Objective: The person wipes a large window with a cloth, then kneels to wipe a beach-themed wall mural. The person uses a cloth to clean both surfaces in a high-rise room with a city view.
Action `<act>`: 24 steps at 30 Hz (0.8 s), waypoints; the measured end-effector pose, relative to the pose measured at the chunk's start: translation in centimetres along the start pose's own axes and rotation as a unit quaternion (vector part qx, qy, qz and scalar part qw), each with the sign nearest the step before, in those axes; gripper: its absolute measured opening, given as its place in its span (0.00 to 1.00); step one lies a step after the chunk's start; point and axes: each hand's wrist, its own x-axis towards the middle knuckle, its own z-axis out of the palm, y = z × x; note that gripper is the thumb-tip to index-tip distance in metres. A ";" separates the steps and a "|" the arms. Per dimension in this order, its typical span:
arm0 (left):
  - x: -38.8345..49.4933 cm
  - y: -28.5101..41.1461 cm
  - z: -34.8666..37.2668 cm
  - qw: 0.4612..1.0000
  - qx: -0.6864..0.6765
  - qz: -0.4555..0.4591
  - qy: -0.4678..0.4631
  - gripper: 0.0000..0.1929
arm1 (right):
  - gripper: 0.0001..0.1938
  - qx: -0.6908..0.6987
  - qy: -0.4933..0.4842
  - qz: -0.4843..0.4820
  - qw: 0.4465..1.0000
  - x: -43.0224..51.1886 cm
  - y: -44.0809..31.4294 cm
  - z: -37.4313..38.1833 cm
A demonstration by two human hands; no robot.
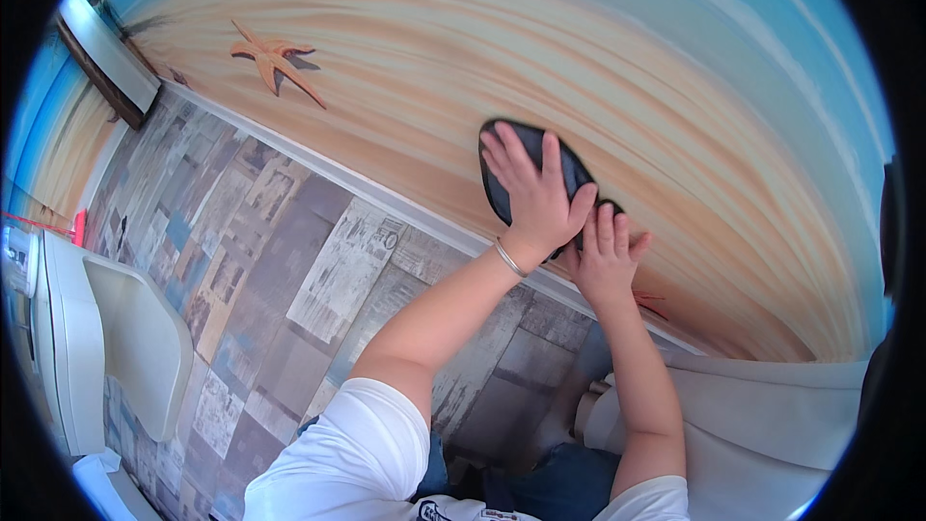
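Note:
A glossy black piece [499, 192], rounded and tapering like a leaf or a fish, is against the beach mural on the wall [405, 87]. My left hand [539, 192] lies flat over its broad part, fingers spread, with a silver bangle at the wrist. At its narrow lower right end is my right hand [608, 253], fingers straight and laid over the black surface. Neither hand is wrapped around the piece. Part of its outline is hidden under my hands, and how it is attached cannot be seen.
White baseboard [362, 192] runs along the wall above patchwork wood-look flooring [246, 289]. At the left is a white plastic chair or seat [145, 347]. A pale upholstered seat [767, 405] stands close on my right. A white-and-brown cabinet or panel [108, 58] is in the far corner.

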 end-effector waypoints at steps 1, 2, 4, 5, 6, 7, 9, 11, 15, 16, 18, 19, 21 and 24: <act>-1.7 -0.6 0.5 1.000 -0.001 -0.006 -0.004 0.44 | 0.28 0.004 -0.018 -0.016 1.000 -1.1 -0.1 0.3; -3.6 -1.2 1.0 1.000 0.000 -0.015 -0.016 0.44 | 0.27 0.007 -0.036 -0.031 0.999 -2.3 -0.2 0.7; -7.6 -3.1 1.8 0.998 -0.001 -0.050 -0.030 0.48 | 0.27 0.033 -0.082 -0.047 0.995 -3.7 -1.1 0.8; -9.4 -4.0 1.9 0.998 0.009 -0.057 -0.035 0.50 | 0.28 0.034 -0.116 -0.062 0.991 -4.4 -1.5 0.8; -11.2 -4.6 1.9 0.994 0.018 -0.087 -0.057 0.51 | 0.28 0.034 -0.150 -0.078 0.985 -4.9 -1.9 0.8; -12.7 -4.9 1.9 0.990 0.024 -0.116 -0.078 0.52 | 0.29 0.032 -0.184 -0.093 0.978 -5.4 -2.0 0.6; -14.6 -5.2 1.0 0.970 -0.001 -0.196 -0.142 0.52 | 0.31 0.063 -0.222 -0.084 0.969 -5.7 -2.6 0.3; -14.8 -5.4 1.2 0.955 -0.019 -0.240 -0.173 0.53 | 0.31 0.075 -0.219 -0.074 0.970 -5.7 -2.8 0.4; -11.5 -4.0 0.6 0.958 -0.039 -0.256 -0.122 0.52 | 0.33 0.085 -0.204 -0.024 0.975 -2.8 -3.5 -0.8; -9.9 -3.9 0.3 0.964 -0.030 -0.244 -0.097 0.52 | 0.33 0.081 -0.165 -0.028 0.983 -1.5 -3.7 -1.0; -6.3 -3.9 -0.2 0.979 -0.024 -0.200 -0.030 0.49 | 0.32 0.062 -0.127 0.012 0.990 1.0 -4.9 -1.5; -4.3 -4.0 -0.7 0.986 -0.020 -0.163 -0.017 0.47 | 0.32 0.051 -0.112 0.032 0.992 2.1 -5.4 -1.7; -0.3 -4.3 -2.2 0.996 -0.008 -0.086 0.008 0.43 | 0.32 0.128 -0.100 0.054 0.985 4.6 -5.9 -2.4; 3.0 -5.2 -3.1 0.997 0.005 -0.056 0.045 0.40 | 0.33 0.171 -0.091 0.044 0.980 6.9 -6.0 -2.1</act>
